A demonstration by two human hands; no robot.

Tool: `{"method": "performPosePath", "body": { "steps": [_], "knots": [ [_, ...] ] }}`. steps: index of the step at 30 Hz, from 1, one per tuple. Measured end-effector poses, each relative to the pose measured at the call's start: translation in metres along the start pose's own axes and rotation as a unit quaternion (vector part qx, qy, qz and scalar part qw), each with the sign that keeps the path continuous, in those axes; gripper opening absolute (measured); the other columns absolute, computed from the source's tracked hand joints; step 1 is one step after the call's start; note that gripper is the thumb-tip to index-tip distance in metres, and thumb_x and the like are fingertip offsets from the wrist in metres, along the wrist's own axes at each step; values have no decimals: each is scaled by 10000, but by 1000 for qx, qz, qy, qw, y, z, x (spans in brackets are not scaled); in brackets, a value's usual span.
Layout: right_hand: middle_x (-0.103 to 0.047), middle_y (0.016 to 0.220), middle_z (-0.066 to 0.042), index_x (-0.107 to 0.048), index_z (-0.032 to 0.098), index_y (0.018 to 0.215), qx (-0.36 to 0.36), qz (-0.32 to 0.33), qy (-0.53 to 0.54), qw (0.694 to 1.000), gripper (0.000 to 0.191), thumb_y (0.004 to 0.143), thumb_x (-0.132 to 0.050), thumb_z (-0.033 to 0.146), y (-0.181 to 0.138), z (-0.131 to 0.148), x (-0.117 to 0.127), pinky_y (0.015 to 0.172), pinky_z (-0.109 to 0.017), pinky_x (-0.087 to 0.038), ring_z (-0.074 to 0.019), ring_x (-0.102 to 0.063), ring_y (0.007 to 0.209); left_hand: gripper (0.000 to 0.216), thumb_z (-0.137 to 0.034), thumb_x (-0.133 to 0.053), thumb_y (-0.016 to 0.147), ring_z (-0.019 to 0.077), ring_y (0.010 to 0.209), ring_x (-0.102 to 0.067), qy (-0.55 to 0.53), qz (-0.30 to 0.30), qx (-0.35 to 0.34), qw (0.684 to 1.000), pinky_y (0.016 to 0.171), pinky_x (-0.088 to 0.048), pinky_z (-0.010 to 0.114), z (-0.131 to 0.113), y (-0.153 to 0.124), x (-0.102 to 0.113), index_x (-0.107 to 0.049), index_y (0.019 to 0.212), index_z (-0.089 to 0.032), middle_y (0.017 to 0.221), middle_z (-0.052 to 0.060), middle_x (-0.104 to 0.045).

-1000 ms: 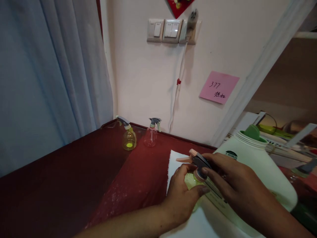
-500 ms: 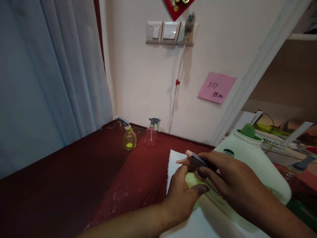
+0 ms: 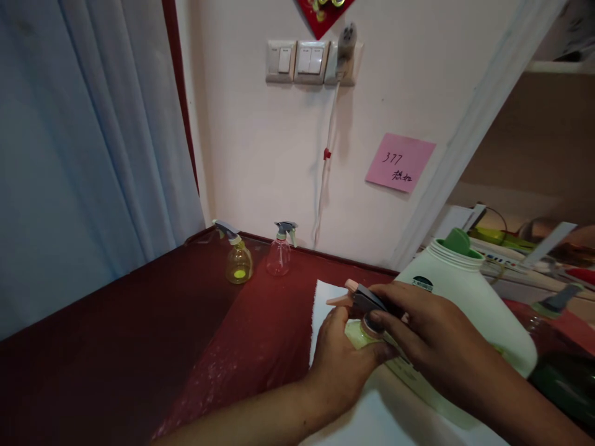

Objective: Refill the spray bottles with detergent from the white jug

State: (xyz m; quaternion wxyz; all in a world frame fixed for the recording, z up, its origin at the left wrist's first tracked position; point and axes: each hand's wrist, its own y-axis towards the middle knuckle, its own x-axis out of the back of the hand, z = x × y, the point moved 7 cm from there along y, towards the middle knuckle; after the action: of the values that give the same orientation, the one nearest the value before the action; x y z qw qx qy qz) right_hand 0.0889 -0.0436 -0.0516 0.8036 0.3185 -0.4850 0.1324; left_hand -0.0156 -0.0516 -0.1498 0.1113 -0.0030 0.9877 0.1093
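Hanging at far left, well away from both hands, a pale blue curtain [image 3: 83, 142] covers the edge of the view. A dark red table [image 3: 139, 353] runs out from under it.

Beyond the fingers, toward the wall: a yellow spray bottle [image 3: 238, 265] with grey trigger head, upright. Just beside it, a clear spray bottle [image 3: 279, 254], same sort of head, upright. The two stand near each other but apart, both well clear of the hands.

Above them on the wall, switch plates [image 3: 297, 61] and a plug with a white cord [image 3: 325, 167] running down. A pink note [image 3: 400, 163] is stuck to the wall, further right.

Left hand [image 3: 341, 365]: fingers curled round the body of a small spray bottle [image 3: 357, 331] holding pale yellow-green liquid. Thumb and fingertips press its sides; clamped on it. The bottle stands on a white sheet [image 3: 325, 297] lying on the table, directly under the hands.

Right hand [image 3: 418, 334]: fingers closed on that bottle's trigger head [image 3: 365, 298], grey with a pink nozzle pointing left. Fingertips sit at the collar where head meets bottle. Both hands touch the same bottle, left low, right high.

Just behind and right of the right hand, touching or nearly touching its back (cannot tell which), a large white jug [image 3: 469, 303] leans over, a green funnel-like piece [image 3: 458, 241] at its mouth.

Farther right, a cluttered patch, dim and blurred; items there cannot be made out.
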Motion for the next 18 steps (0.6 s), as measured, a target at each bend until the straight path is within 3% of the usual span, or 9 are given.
{"method": "performPosePath", "body": {
  "steps": [7,14,18],
  "knots": [
    [-695,952,-48,-675,273,1001,-23,6,34,999,245,921,-465,372,-1,-3,-2,697,-389,-500,-229,-631,812,401,-285,-853,715,250,994,-652,-55,-19,-2,998,877,-500,346,-9,4,-6,-699,1062,-154,1059,67,-738],
    [-671,905,-47,-650,260,928,-22,-1,8,1000,239,935,-447,385,-5,-5,-3,705,-413,-467,-235,-600,797,292,-259,-757,819,273,1117,-611,-26,57,-47,997,969,-473,376,-2,5,-5,-726,1096,-175,1134,62,-721],
    [-676,962,-45,-653,275,1001,-26,0,14,1000,223,937,-450,340,-6,-7,-3,728,-403,-459,-231,-606,839,317,-288,-750,838,279,1174,-603,-10,42,-34,999,1039,-437,404,1,2,-5,-704,1140,-202,1213,69,-712]
  ]
}}
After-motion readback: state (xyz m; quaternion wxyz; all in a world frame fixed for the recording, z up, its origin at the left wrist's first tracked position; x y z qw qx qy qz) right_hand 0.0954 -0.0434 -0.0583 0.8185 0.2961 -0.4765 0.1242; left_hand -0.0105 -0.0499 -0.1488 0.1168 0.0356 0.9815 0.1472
